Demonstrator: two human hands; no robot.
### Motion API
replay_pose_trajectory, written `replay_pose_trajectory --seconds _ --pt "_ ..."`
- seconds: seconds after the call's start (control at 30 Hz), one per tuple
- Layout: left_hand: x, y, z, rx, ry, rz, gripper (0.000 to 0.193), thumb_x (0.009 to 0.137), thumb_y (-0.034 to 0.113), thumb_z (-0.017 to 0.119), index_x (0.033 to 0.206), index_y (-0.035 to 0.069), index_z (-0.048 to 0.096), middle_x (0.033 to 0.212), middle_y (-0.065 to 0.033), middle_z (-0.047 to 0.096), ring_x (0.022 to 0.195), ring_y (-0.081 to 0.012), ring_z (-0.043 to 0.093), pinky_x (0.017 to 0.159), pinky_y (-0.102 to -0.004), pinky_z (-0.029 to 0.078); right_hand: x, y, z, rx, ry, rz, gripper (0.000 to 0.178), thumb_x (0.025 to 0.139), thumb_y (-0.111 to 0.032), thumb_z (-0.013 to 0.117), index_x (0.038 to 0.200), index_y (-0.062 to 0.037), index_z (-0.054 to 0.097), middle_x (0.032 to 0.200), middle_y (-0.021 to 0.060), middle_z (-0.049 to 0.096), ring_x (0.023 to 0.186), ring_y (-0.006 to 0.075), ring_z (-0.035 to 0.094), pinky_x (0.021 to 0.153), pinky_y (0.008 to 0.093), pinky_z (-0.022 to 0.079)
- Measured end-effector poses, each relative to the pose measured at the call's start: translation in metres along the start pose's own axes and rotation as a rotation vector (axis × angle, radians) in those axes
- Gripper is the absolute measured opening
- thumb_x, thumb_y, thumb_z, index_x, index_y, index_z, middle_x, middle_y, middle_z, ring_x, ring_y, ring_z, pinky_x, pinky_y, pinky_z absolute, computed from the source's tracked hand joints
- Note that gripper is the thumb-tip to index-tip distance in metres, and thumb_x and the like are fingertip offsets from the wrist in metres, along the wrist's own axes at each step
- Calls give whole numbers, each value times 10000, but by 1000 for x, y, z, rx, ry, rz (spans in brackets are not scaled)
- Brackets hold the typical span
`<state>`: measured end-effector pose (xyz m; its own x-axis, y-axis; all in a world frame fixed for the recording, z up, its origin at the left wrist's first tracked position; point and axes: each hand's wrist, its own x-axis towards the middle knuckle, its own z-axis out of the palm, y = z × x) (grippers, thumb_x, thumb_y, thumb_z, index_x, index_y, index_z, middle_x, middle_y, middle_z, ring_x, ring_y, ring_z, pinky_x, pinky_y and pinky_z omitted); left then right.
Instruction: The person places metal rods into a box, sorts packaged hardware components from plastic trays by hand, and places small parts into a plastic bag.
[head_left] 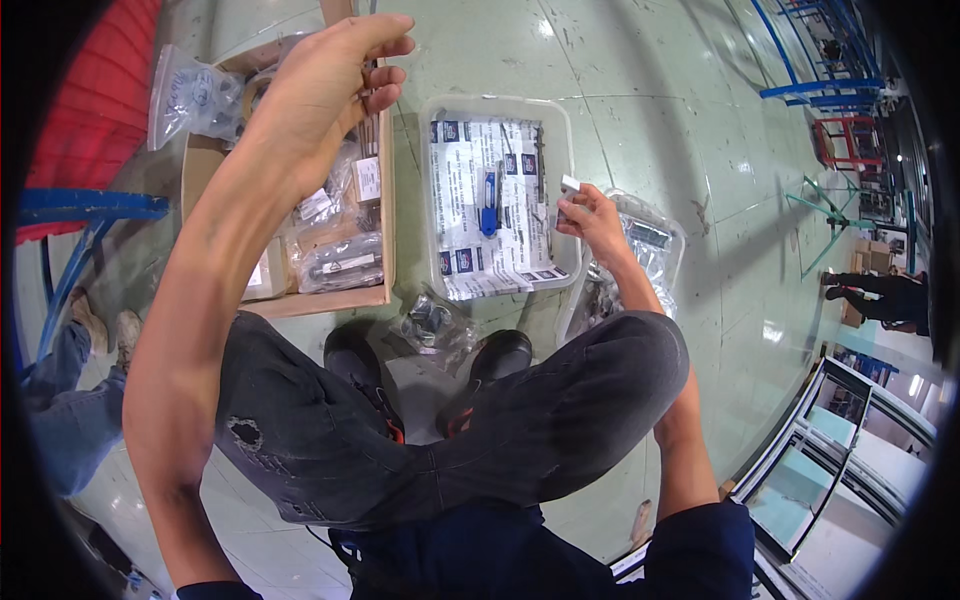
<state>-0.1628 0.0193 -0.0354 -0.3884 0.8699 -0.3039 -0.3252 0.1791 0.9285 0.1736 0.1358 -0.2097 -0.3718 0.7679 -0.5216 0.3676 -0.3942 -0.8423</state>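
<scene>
I squat over the floor with my knees in view. My left hand (325,85) is raised above an open cardboard box (375,298) of bagged metal parts; its fingers curl around something thin, which I cannot make out. My right hand (592,218) pinches a small white piece (570,184) at the right rim of a clear plastic tray (500,104). The tray is lined with printed paper and holds a blue-handled tool (488,203) and a thin dark rod. A second clear tray (668,238) with plastic bags lies just right of my right hand.
A bag of small metal parts (432,322) lies on the floor by my dark shoes (500,352). Another clear bag (193,95) rests at the box's left corner. Another person's leg and shoes (95,325) are at the left. Framed glass panels (850,440) lie at lower right.
</scene>
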Motion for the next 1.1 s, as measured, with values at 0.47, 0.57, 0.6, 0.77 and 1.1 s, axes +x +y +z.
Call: replay_pose_trajectory --seconds 0.47,0.57,0.6,0.77,1.1 --pt "1 40 8 40 375 348 207 895 153 645 1047 15 619 843 -53 617 710 -129 581 633 -261 484 -21 -182 105 -229 -501 -11 252 915 -192 663 1117 -73 570 979 -1 617 872 73 609 788 241 531" --pt "-10 48 -12 66 486 394 247 906 170 621 1115 40 598 919 -48 597 742 -116 558 660 -253 474 -13 -196 167 -269 -721 -108 247 910 -153 658 1098 -39 546 976 38 597 868 95 613 812 255 556" --pt "-14 49 -20 76 503 401 247 906 170 621 1115 40 598 919 -48 597 742 -116 558 660 -253 474 -9 -196 190 -224 -774 -96 246 900 -122 661 1086 -18 537 980 56 588 871 116 618 826 265 569" --pt "-25 56 -48 -13 558 387 233 905 156 616 1105 37 600 919 -40 586 751 -117 557 677 -254 476 18 -172 264 80 -770 51 268 854 -22 688 1057 41 526 1044 111 598 894 199 647 850 295 594" --pt "-33 57 -85 105 674 504 185 898 142 613 1050 38 613 932 -29 602 826 -111 555 731 -239 461 43 -119 297 -99 -615 2 469 797 45 713 1213 89 502 999 180 662 848 238 691 743 309 614"
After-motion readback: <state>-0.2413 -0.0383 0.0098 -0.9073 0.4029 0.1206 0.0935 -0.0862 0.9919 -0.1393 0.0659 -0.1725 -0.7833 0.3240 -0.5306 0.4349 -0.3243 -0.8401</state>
